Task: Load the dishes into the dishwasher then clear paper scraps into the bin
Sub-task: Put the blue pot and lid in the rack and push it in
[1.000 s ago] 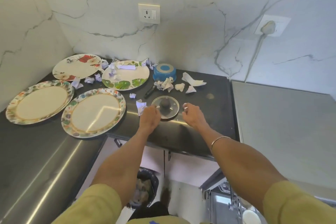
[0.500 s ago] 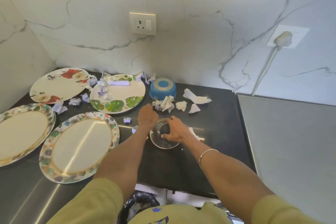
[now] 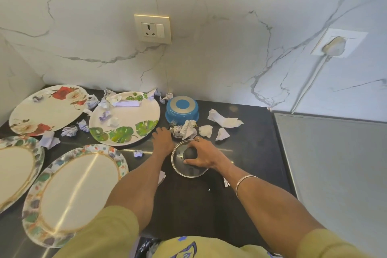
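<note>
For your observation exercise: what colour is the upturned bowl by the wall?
Blue, with a grey ring on its base; head view.

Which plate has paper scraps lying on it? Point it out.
The plate with green leaves, left of the blue bowl; the other three plates hold none.

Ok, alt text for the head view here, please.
The right hand grips the black knob of a glass lid lying on a dark counter, while the left hand reaches toward crumpled paper scraps. Four patterned plates and an upturned blue bowl sit nearby.
</note>
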Motion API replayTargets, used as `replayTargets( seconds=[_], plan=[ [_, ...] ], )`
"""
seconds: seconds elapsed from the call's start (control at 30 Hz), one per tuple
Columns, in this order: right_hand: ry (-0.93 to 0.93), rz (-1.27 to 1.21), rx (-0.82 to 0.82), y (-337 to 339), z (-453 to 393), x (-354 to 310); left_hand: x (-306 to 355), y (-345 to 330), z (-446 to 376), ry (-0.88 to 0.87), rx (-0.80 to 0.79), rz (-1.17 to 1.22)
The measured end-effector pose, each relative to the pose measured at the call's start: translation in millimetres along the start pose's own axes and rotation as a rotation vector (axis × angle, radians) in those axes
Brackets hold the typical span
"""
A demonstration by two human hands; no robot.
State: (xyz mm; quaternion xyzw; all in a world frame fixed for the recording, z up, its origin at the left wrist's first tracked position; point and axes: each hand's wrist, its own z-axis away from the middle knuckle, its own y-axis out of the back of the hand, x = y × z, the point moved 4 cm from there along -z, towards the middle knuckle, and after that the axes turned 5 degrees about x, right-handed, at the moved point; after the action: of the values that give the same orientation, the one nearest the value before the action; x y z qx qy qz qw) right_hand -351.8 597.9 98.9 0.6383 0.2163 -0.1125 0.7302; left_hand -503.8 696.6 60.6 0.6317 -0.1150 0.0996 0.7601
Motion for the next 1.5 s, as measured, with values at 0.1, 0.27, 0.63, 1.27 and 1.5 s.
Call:
replayTargets(
  seconds=[0.1, 0.27, 0.63, 1.27, 1.5],
  plan=[
    [0.003, -0.007, 0.0, 0, -3, 4, 3, -3, -3, 0.003, -0.004, 0.104],
    [0.006, -0.011, 0.025, 4, -6, 8, 4, 6, -2, -0.033, 0.054, 0.172],
    [-0.021, -0.011, 0.153, 21, 10, 11, -6, 36, 21, 0.018, 0.221, 0.33],
    [-0.312, -0.145, 0.515, 56, 134, 27, 38, 41, 139, -0.142, 0.247, 0.303],
    [-0.426, -0.129, 0.569, 57, 230, 40, 63, 17, 217, -0.171, 0.249, 0.366]
  ],
)
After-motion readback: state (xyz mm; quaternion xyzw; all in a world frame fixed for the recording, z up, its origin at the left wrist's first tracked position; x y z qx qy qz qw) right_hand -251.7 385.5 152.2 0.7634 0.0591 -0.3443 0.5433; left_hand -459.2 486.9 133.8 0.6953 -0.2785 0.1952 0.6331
